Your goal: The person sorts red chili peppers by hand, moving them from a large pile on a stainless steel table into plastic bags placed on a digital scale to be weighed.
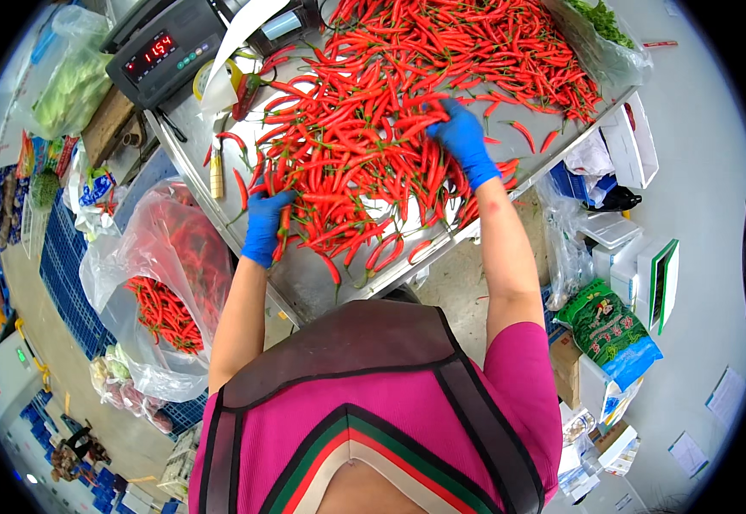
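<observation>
Red chili peppers (pixel 360 154) with green stems lie heaped over a stainless-steel table (pixel 308 289). At the heap's left edge is my left hand (pixel 267 218) in a blue glove, its fingers among the peppers; whether it grips any is hidden. My right hand (pixel 464 138), also blue-gloved, has red peppers between thumb and fingers at the right part of the heap. A knife with a light handle (pixel 217 175) lies left of the peppers. Near it are a roll of yellow tape (pixel 204 78) and a dark red-green pepper (pixel 246 96).
A digital scale (pixel 167 54) with a lit display stands at the upper left. Below the table's left edge sits a clear plastic bag (pixel 154 238) of red chilies. A bag of leafy greens (pixel 604 38) rests at the upper right corner. Boxes and a green bag (pixel 604 327) are stacked at right.
</observation>
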Demonstrator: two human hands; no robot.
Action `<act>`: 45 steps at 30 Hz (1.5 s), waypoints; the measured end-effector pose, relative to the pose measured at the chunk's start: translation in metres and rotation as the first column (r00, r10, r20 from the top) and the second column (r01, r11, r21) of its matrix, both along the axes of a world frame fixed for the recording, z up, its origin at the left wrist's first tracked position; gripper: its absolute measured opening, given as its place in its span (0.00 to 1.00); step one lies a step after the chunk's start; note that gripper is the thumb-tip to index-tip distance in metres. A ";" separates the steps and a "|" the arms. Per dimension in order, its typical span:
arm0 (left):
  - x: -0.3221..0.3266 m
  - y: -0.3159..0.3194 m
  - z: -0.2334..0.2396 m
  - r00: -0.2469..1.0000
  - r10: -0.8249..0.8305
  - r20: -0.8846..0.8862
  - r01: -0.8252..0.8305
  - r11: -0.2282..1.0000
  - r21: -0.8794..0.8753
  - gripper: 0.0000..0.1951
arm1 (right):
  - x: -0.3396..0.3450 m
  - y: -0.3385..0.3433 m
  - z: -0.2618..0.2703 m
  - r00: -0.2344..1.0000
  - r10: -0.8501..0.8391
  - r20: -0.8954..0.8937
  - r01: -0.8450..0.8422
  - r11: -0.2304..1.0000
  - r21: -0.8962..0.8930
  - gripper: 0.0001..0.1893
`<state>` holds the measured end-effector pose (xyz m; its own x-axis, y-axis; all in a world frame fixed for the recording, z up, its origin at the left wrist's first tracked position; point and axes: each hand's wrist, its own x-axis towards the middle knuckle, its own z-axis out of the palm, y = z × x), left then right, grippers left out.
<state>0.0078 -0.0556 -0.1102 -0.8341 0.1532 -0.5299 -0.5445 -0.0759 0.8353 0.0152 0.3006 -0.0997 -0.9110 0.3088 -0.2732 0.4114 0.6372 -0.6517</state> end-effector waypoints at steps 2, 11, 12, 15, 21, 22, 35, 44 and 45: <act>0.006 -0.011 -0.008 0.996 0.036 0.082 -0.043 0.995 0.087 0.17 | 0.004 0.013 0.013 0.995 -0.096 0.003 0.095 0.983 -0.157 0.33; 0.058 -0.037 0.022 0.852 -0.371 -0.371 0.188 0.876 -0.443 0.40 | 0.147 0.085 -0.069 0.730 -0.523 -0.440 0.565 0.824 -0.042 0.40; 0.061 -0.039 0.032 0.804 -0.445 -0.394 0.148 0.792 -0.592 0.47 | 0.147 0.068 -0.069 0.804 -0.428 -0.412 0.527 0.835 0.160 0.42; 0.076 -0.056 0.005 0.704 -0.614 -0.356 0.068 0.557 -0.828 0.52 | 0.131 0.030 -0.075 0.871 -0.305 -0.384 0.456 0.791 0.407 0.45; 0.064 -0.035 -0.038 0.717 -0.583 -0.383 -0.076 0.481 -0.874 0.61 | 0.098 0.004 -0.073 0.833 -0.231 -0.503 0.383 0.897 0.221 0.47; 0.054 -0.022 -0.034 0.723 -0.551 -0.416 -0.033 0.575 -0.818 0.61 | 0.085 -0.008 -0.064 0.829 -0.224 -0.513 0.332 0.935 0.129 0.48; 0.005 0.055 -0.012 0.923 -0.029 -0.384 0.048 0.998 0.040 0.59 | 0.031 -0.069 -0.035 0.886 0.060 -0.460 -0.117 0.988 -0.096 0.66; -0.022 0.078 0.002 0.991 -0.111 -0.073 0.131 0.899 0.418 0.46 | 0.022 -0.104 -0.031 0.891 0.022 -0.454 -0.271 0.828 -0.491 0.66; -0.024 0.081 0.010 0.982 -0.166 -0.089 0.188 0.900 0.393 0.45 | 0.021 -0.108 -0.029 0.904 -0.082 -0.420 -0.221 0.752 -0.621 0.64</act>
